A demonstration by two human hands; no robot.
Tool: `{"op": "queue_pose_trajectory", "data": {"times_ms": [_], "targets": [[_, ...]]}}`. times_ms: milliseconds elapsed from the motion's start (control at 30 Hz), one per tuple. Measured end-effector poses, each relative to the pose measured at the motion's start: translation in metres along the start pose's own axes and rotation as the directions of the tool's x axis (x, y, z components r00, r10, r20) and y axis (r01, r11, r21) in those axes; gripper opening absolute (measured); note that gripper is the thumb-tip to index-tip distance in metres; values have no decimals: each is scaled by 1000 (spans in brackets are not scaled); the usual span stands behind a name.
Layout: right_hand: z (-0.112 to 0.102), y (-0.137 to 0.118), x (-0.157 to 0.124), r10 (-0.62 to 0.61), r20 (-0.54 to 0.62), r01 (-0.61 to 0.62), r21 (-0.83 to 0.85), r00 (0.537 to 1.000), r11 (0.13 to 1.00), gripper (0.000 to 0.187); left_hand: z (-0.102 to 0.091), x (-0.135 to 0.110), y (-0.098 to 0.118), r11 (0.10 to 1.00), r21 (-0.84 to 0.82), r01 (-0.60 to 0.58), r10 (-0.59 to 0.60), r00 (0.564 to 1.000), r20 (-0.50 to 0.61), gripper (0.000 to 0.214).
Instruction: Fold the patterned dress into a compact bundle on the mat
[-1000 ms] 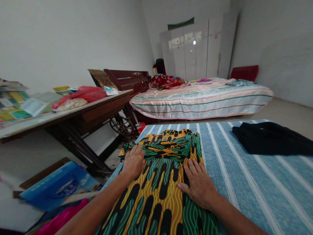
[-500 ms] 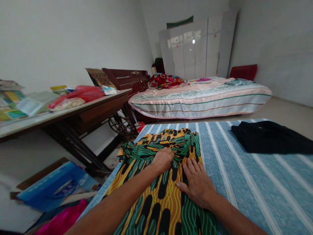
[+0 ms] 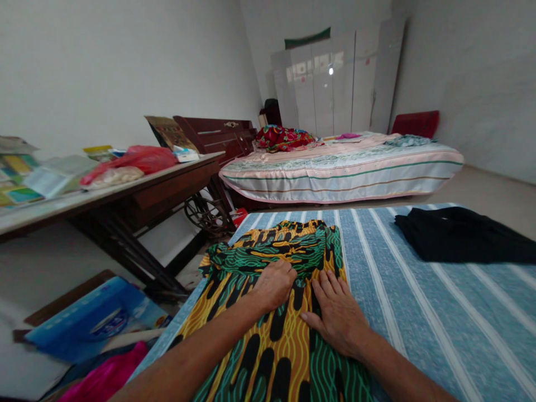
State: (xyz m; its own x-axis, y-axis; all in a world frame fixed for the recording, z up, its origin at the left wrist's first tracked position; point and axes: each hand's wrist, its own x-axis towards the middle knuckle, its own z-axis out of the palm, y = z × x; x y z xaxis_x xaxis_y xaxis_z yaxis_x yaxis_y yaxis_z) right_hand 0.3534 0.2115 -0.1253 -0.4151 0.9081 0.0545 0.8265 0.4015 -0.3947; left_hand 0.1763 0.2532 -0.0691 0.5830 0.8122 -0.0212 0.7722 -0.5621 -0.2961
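Two bare hands on one patterned garment (image 3: 272,338), laid out at six o'clock on a blue-and-white striped cover (image 3: 419,301). Printed in ochre, black and green, with wavy lines and long rounded bars; bunched into a crosswise fold toward the far end, cut off by the bottom of the view at the near end. Left hand (image 3: 274,283) a little below centre at six o'clock, knuckles up, touching the garment along the near edge of that fold. Fingers curled under, tips hidden: cannot tell whether gripping fabric or only pressing on it. Left forearm in from half past seven, across the print. Right hand (image 3: 339,314) at five o'clock, open and palm down, flat on the garment, fingertips toward eleven, thumb spread toward ten. Near the left hand but apart from it.

Out at three o'clock on the same cover, well apart from both hands, a black cloth (image 3: 469,237). Past the cover, at half past two, a bed (image 3: 343,173) with a pale striped spread; on top, a red floral bundle (image 3: 280,138) at twelve. Farther back at one, a tall glossy cabinet (image 3: 326,92). Toward nine, a wooden table (image 3: 161,192) with a red plastic bag (image 3: 151,159) on top and a dark spoked wheel (image 3: 209,215) beneath. Down at eight, a blue printed package (image 3: 79,329); lower, between seven and eight, a bright pink cloth (image 3: 109,373).
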Motion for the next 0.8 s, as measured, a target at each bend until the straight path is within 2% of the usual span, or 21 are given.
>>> {"op": "queue_pose_trajectory", "data": {"times_ms": [200, 433, 600, 800], "targets": [[-1, 0, 0, -3, 3, 3, -4, 1000, 1000, 86, 1, -2, 3, 999, -50, 19, -19, 1000, 11, 16], [0, 0, 0, 2, 5, -2, -11, 1000, 1000, 87, 7, -4, 0, 998, -59, -23, 22, 1000, -9, 15], [3, 1, 0, 3, 7, -3, -24, 1000, 1000, 88, 11, -6, -3, 994, -110, 6, -6, 1000, 0, 20], [7, 4, 0, 16, 5, -15, -50, 1000, 999, 90, 13, -21, -15, 970, -244, -21, -4, 995, -101, 19]]}}
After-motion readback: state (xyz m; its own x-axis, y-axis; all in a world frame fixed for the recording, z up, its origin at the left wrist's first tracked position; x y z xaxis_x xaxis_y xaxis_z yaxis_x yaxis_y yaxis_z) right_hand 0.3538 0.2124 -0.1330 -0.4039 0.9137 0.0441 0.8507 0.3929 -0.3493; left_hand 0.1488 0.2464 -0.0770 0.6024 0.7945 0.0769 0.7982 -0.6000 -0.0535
